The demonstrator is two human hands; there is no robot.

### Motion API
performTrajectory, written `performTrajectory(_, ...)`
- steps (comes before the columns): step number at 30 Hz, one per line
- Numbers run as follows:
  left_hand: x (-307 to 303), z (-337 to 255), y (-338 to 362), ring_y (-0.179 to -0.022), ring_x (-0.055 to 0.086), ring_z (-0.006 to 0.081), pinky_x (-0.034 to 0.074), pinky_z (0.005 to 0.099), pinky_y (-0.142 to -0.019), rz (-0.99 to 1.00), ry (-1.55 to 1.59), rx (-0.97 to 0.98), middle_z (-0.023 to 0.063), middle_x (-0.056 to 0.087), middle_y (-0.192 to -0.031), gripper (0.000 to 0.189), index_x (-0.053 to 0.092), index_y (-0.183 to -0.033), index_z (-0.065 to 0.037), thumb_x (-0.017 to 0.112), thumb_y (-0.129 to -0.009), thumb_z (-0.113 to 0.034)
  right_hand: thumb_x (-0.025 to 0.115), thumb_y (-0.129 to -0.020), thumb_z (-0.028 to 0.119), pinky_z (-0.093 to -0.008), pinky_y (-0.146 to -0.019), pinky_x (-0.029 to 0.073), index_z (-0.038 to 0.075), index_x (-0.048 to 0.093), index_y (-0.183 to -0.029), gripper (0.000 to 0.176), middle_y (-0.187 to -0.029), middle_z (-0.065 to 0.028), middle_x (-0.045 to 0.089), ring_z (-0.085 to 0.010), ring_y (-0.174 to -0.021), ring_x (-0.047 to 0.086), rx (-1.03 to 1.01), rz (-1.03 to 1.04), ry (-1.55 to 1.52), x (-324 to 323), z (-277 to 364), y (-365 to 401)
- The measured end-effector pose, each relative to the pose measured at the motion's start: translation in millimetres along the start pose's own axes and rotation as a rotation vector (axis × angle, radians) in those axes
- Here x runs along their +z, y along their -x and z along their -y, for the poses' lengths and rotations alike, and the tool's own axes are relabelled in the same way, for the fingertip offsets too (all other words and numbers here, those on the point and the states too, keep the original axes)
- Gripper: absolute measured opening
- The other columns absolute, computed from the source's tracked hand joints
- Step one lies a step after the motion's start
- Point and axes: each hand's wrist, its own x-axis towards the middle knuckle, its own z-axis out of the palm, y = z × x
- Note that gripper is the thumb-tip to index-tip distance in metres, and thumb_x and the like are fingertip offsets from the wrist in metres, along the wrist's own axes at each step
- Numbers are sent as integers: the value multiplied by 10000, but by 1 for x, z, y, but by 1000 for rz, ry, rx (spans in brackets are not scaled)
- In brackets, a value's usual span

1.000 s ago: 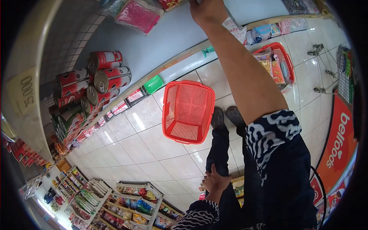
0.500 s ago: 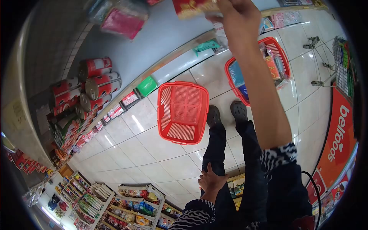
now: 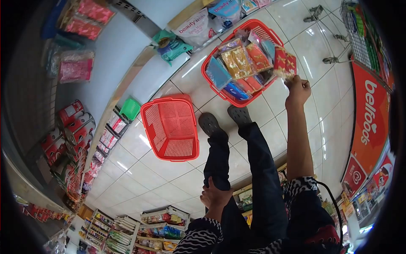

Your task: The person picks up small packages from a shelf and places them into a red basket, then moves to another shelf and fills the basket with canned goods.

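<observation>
My right hand [image 3: 298, 89] pinches the lower edge of a red and gold patterned packet [image 3: 285, 61]. The packet is held at the right side of a red plastic basket [image 3: 261, 29] on the floor. Inside that basket lie several flat plastic-wrapped packets, among them a gold one [image 3: 237, 62], a red one [image 3: 259, 57] and a light blue one [image 3: 218, 73]. My left hand [image 3: 215, 195] rests on my left knee with its fingers spread and nothing in it. Left of my feet stands a second red basket [image 3: 186, 146], its mesh bottom showing.
On the left runs a shelf [image 3: 116, 51] with pink packets [image 3: 76, 70] and red cans [image 3: 76, 122]. A green box [image 3: 130, 109] sits at its lower edge. A wire cart [image 3: 357, 34] and an orange freezer [image 3: 370, 114] stand to the right.
My right hand has carried the red and gold packet away from the shelf, to beside the filled basket. The view has turned towards that basket. My left hand stays on the knee.
</observation>
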Motion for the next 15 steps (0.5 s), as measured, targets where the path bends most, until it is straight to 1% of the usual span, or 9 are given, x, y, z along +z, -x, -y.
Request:
performTrajectory(2, 0, -5, 0, -1285, 655, 359, 511, 476, -1113, 17, -37, -27, 205, 617, -1382, 1137, 384, -1637, -216, 868, -678, -588, 707, -972, 42, -392, -717, 698, -18, 531, -914, 194, -922, -188, 669, -280, -799, 748, 90, 41, -49, 12, 8, -19)
performTrajectory(4, 2, -8, -2, -1280, 659, 355, 511, 474, -1113, -2, -57, -24, 203, 622, -1375, 1135, 389, -1634, -216, 868, -675, -588, 707, -970, 40, -377, -719, 689, -47, 544, -959, 185, -948, -200, 670, -298, -823, 760, 138, 109, -97, 35, 11, -32)
performTrajectory(6, 0, -12, -2, -1275, 663, 351, 511, 471, -1113, -31, -72, -21, 201, 626, -1368, 1133, 393, -1632, -216, 868, -672, -588, 708, -975, 40, -367, -737, 683, -76, 550, -1005, 199, -1003, -223, 678, -312, -861, 772, 195, 175, 14, 58, 12, -46)
performTrajectory(8, -5, -17, 0, -1258, 674, 345, 513, 469, -1109, -40, -59, -14, 199, 636, -1354, 1128, 400, -1627, -217, 862, -670, -596, 705, -982, 39, -372, -743, 679, -82, 563, -1040, 196, -1038, -232, 697, -314, -873, 780, 229, 149, -3, 79, -2, -65)
performTrajectory(10, -7, -24, 1, -1252, 677, 347, 516, 469, -1105, -46, -76, -21, 199, 638, -1354, 1121, 404, -1625, -216, 859, -674, -599, 690, -1000, 62, -362, -733, 677, -73, 579, -1062, 186, -1033, -216, 721, -292, -863, 784, 375, 243, -47, 92, -17, -80)
performTrajectory(11, -7, -25, 2, -1247, 681, 349, 520, 469, -1101, -43, -91, -31, 198, 640, -1353, 1114, 407, -1622, -216, 857, -678, -601, 671, -1022, 108, -338, -750, 674, -58, 598, -1080, 190, -998, -188, 736, -253, -818, 775, 422, 282, 23, 93, -21, -84)
performTrajectory(12, -7, -26, 3, -1247, 681, 349, 520, 469, -1101, -39, -96, -35, 198, 640, -1353, 1114, 407, -1622, -216, 857, -678, -601, 671, -1022, 108, -338, -750, 674, -58, 598, -1080, 190, -998, -188, 736, -253, -818, 775, 429, 278, 25, 95, -16, -80)
performTrajectory(14, -7, -29, 3, -1247, 680, 349, 523, 471, -1094, -43, -87, -35, 201, 637, -1356, 1106, 408, -1621, -218, 852, -686, -609, 662, -1036, 144, -304, -734, 644, -51, 612, -1101, 212, -968, -177, 741, -209, -792, 757, 443, 238, 168, 100, -2, -64)
performTrajectory(15, -8, -32, 4, -1247, 680, 349, 523, 471, -1094, -39, -86, -39, 201, 637, -1356, 1106, 408, -1621, -218, 852, -686, -609, 662, -1036, 144, -304, -734, 644, -51, 612, -1101, 212, -968, -177, 741, -209, -792, 757, 447, 241, 172, 100, -1, -51)
